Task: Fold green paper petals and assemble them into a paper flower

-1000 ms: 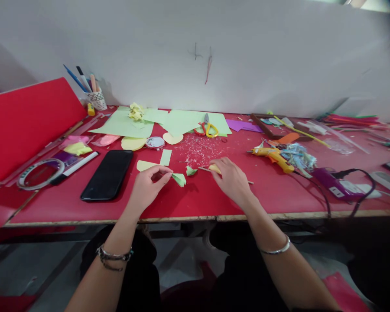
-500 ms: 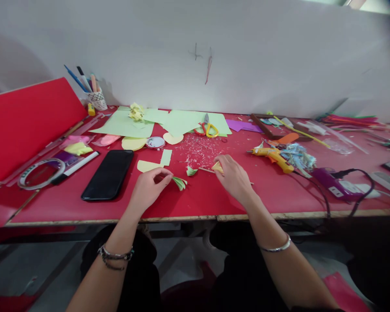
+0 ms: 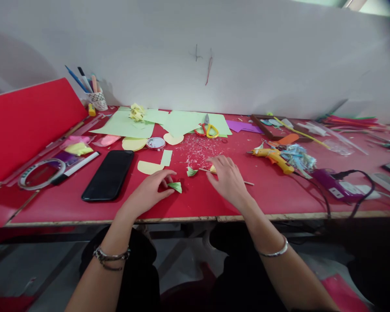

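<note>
My left hand (image 3: 149,193) is just above the red tabletop, thumb and index finger apart. A folded green paper piece (image 3: 175,187) lies at its fingertips. Palm down, my right hand (image 3: 229,180) has its fingers spread over a small yellow piece (image 3: 212,169), mostly hidden beneath them. A thin stick (image 3: 248,183) runs under that same hand, its ends showing on both sides. Between the hands lies another folded green paper piece (image 3: 191,172).
Behind the hands are paper shreds (image 3: 201,149), scissors (image 3: 211,130) and green sheets (image 3: 182,121). A phone (image 3: 108,175) and a tape roll (image 3: 41,174) lie left. On the right are a yellow glue gun (image 3: 273,158) and a purple power strip (image 3: 333,184).
My left thumb and index finger have parted, and the green paper piece now lies on the table. The fingers of my right hand have flattened over the yellow piece, lowering it.
</note>
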A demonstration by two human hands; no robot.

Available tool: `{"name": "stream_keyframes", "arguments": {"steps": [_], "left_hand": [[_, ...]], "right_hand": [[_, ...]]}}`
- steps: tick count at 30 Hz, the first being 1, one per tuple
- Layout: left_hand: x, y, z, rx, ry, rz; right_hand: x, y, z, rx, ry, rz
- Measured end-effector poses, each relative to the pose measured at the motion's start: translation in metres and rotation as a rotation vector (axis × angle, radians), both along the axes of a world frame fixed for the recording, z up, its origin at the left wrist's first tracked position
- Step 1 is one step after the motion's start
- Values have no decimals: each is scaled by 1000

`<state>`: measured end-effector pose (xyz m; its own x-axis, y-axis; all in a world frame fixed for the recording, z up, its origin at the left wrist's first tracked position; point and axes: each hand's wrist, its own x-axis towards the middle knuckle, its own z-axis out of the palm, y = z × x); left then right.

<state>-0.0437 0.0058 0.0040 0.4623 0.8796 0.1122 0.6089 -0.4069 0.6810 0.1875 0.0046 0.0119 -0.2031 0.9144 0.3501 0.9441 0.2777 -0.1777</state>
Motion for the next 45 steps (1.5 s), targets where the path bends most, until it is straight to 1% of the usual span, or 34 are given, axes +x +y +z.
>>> {"name": "stream_keyframes", "arguments": {"steps": [3,5,8,11,19,22,27,29,33,36,38,40,42,45], "left_hand": [[0,2,-2,42,37,11],[1,3,-2,68,73,14],[1,3,-2,96,119,47],[0,3,-1,108,117,69],[0,3,0,89,83,42],[0,2,0,78,82,30],[0,1,-1,94,97,-50],[1,1,-3,103,109,-53],[4,1,-3,119,141,-18],[5,0,-1,154,179,29],[4,-2,1,160,185,92],[4,-3,2,140,138,176],[4,-4,1,92,37,239],[5,-3,-1,22,-125,254]], "right_hand": [[-14,-3,-2,-13,31,102],[-22,-5,-4,-4,17,136],[-28,-6,-8,-32,8,162],[-29,-6,-9,-65,8,167],[-28,-4,-9,-85,36,232],[-26,-3,-10,-66,58,253],[-24,-2,-7,3,123,269],[-23,-2,-7,-29,170,243],[-22,-5,-8,-162,307,215],[-22,-6,-8,-180,517,262],[-22,-5,-8,-181,699,290],[-22,-4,-7,-177,849,301],[-22,-4,-5,-190,936,288],[-24,-6,-3,-225,1001,251]]}}
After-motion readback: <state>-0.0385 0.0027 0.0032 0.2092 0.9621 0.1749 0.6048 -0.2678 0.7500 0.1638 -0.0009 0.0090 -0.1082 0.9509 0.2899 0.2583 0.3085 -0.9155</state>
